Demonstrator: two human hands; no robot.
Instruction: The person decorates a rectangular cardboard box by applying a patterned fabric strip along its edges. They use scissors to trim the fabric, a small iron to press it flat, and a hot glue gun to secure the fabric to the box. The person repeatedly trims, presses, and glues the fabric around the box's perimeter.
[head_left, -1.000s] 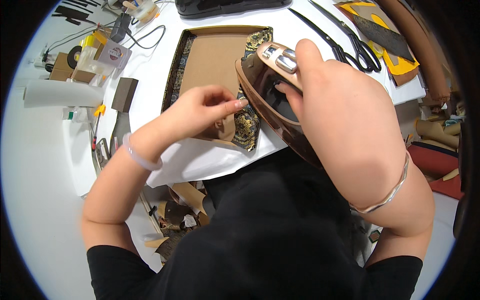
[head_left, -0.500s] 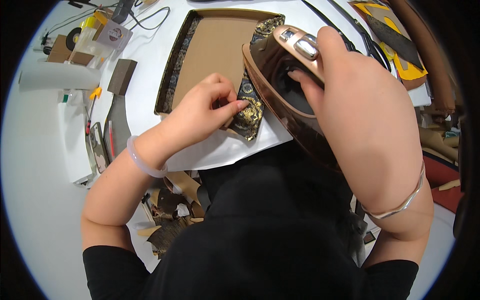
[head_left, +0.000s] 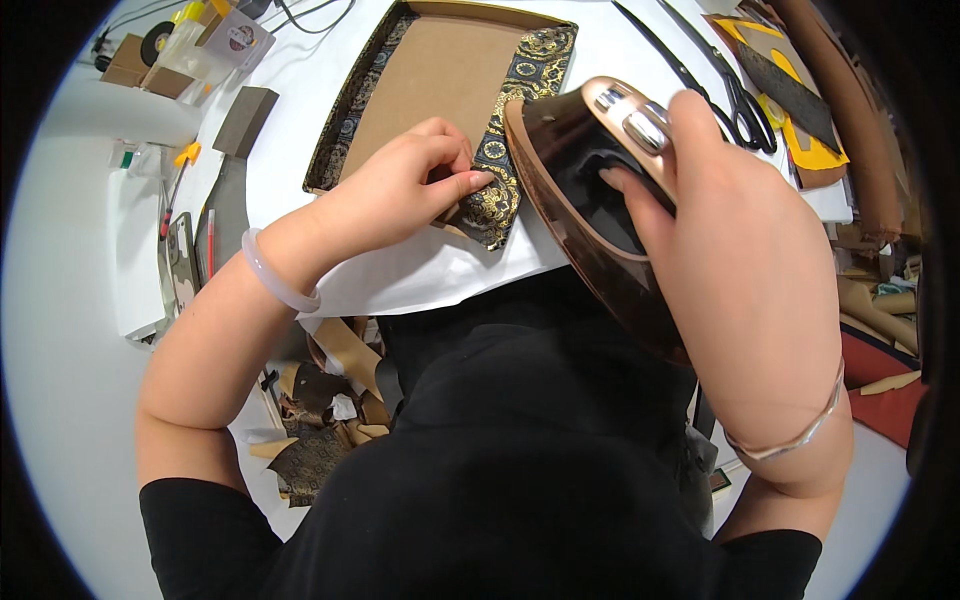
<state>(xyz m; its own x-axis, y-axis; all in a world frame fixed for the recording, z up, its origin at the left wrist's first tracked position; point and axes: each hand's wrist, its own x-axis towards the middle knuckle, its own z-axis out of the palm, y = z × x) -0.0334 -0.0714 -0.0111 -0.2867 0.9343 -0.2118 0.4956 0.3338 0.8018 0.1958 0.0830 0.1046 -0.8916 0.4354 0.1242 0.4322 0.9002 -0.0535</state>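
A tan panel [head_left: 440,75] lies on the white sheet, its edges bordered by folded strips of dark blue and gold patterned fabric [head_left: 540,65]. My left hand [head_left: 405,180] is closed at the panel's near right corner, thumb and forefinger pinching the patterned strip's edge; its other fingers are curled. My right hand [head_left: 745,240] grips the handle of a glossy brown iron [head_left: 555,125]. The iron is tilted, its tip beside the strip's right edge. Its soleplate is mostly hidden, so I cannot tell whether it touches the fabric.
Large black scissors [head_left: 745,115] lie beyond the iron, near yellow and brown scraps [head_left: 800,140]. At left are a grey block [head_left: 245,120], a phone [head_left: 182,262], a red pen [head_left: 211,240] and a screwdriver [head_left: 167,215]. Offcuts [head_left: 315,460] sit below the table edge.
The iron has shifted right relative to the panel, uncovering more of the patterned strip. My left hand keeps its pinch at the corner. The whole view has shifted slightly.
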